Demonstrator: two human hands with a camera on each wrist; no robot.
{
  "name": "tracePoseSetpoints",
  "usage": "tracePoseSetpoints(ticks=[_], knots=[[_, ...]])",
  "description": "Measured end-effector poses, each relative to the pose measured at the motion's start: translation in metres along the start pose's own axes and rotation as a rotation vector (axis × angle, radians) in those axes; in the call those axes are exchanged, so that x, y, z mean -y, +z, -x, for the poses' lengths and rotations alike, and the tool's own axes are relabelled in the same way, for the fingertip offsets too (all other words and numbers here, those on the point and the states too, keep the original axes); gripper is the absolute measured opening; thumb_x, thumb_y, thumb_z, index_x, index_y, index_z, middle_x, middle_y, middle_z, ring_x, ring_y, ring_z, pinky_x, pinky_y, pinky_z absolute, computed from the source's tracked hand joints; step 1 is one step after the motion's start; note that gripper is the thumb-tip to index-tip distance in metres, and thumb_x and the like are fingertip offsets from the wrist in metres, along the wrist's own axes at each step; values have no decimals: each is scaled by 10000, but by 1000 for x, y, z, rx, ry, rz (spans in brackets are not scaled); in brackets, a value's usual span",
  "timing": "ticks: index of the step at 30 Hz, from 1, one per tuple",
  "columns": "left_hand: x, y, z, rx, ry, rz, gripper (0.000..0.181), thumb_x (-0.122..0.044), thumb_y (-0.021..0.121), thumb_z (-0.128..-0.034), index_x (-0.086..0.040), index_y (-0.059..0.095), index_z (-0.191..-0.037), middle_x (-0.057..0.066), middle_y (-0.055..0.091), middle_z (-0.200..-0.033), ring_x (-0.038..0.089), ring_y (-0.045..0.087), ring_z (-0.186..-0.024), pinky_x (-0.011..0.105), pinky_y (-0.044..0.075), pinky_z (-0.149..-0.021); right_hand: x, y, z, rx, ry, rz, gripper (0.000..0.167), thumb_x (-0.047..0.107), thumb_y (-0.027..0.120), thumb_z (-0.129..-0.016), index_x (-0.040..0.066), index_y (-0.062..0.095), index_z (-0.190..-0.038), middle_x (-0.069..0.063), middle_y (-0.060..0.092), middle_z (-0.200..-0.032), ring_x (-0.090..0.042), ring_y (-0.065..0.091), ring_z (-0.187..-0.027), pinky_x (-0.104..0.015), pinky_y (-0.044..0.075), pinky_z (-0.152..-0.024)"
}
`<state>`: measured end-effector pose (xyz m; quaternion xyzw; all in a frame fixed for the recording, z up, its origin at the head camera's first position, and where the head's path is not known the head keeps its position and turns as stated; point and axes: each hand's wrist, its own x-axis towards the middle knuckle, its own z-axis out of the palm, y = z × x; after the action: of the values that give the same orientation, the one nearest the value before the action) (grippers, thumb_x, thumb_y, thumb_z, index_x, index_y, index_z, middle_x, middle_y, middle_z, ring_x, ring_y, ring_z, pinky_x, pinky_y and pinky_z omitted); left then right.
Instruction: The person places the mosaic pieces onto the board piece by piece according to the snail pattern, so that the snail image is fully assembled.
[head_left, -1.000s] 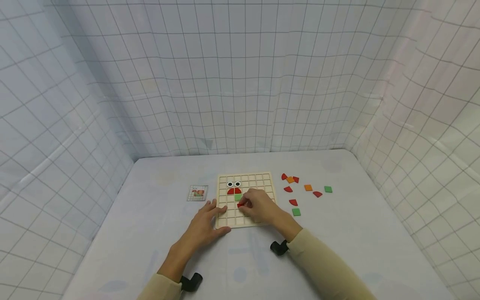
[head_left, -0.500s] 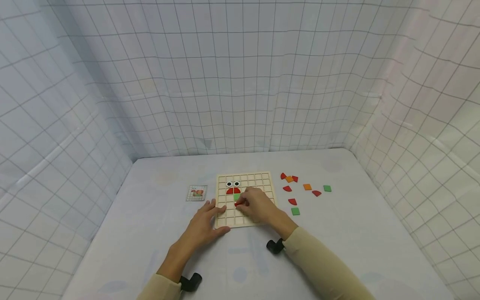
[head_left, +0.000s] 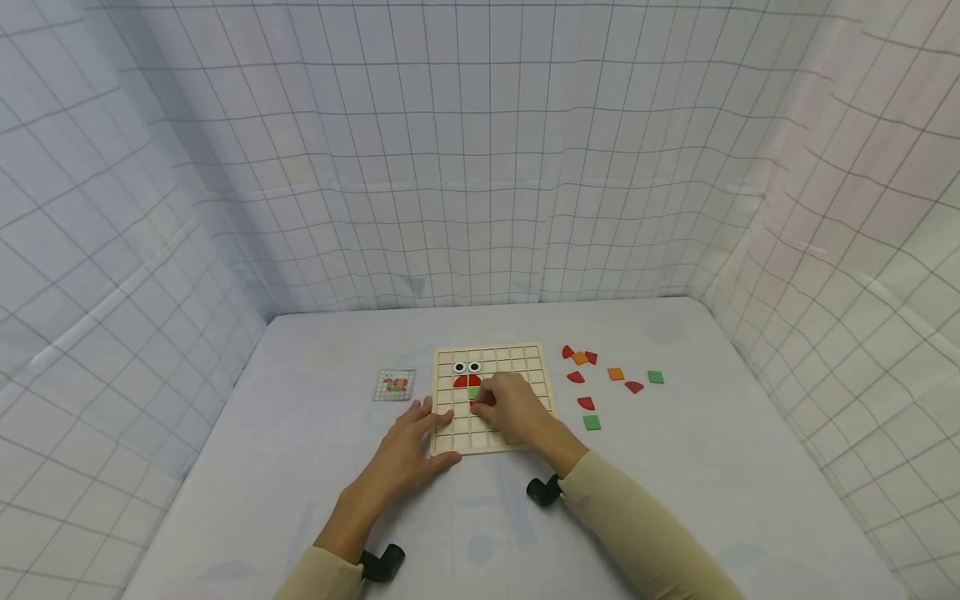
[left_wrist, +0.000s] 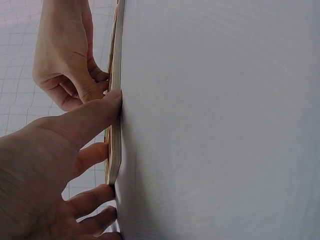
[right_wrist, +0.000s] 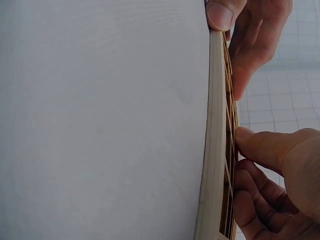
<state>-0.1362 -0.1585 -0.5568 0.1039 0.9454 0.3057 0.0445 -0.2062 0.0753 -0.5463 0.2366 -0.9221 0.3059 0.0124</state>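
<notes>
A square wooden grid board lies on the table. My left hand rests at its near left corner, thumb against the near edge and fingers spread along the left side. My right hand pinches a small red piece at a cell just below a green square tile; the fingers hide most of it. Above the green tile sit two red quarter-circles, and over those are two eye tiles. In the right wrist view, my right hand's thumb and curled fingers touch the board's top.
Left of the board lies a picture card with a gridded coloured figure. Loose pieces lie to the right: several red quarter-circles, orange squares and green squares. A white gridded curtain encloses the table's back and sides.
My right hand has shifted slightly left and away from me, bringing the red piece up against the cell below the green tile. My left hand has stayed at the board's corner.
</notes>
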Motion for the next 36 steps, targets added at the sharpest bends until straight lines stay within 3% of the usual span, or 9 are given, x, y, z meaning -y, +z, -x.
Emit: tracePoseSetpoints(ticks=[18, 25, 36], knots=[[-4, -5, -1, 21, 5, -3, 738, -366, 992, -953, -119, 722, -1594, 265, 454, -1841, 537, 377, -1749, 748, 405, -1368, -10, -8, 8, 54, -12, -9, 92, 178, 869, -1074, 137, 924, -1136, 12, 824, -1054, -92, 643, -926, -239, 578, -833], [-3, -4, -2, 22, -2, -4, 737, -358, 990, -956, -113, 719, -1596, 257, 451, -1845, 525, 365, -1759, 738, 397, -1379, -17, -17, 18, 45, -7, 26, 120, 170, 857, -1078, 108, 907, -1168, -2, 803, -1047, -96, 666, -927, -255, 626, -856], [-2, -2, -2, 8, -2, -22, 742, -333, 998, -947, -107, 719, -1596, 257, 452, -1844, 525, 383, -1750, 725, 413, -1373, -43, -40, 35, -27, 67, 27, 108, 146, 880, -1055, 90, 905, -1145, -7, 764, -1005, -110, 648, -903, -236, 602, -815]])
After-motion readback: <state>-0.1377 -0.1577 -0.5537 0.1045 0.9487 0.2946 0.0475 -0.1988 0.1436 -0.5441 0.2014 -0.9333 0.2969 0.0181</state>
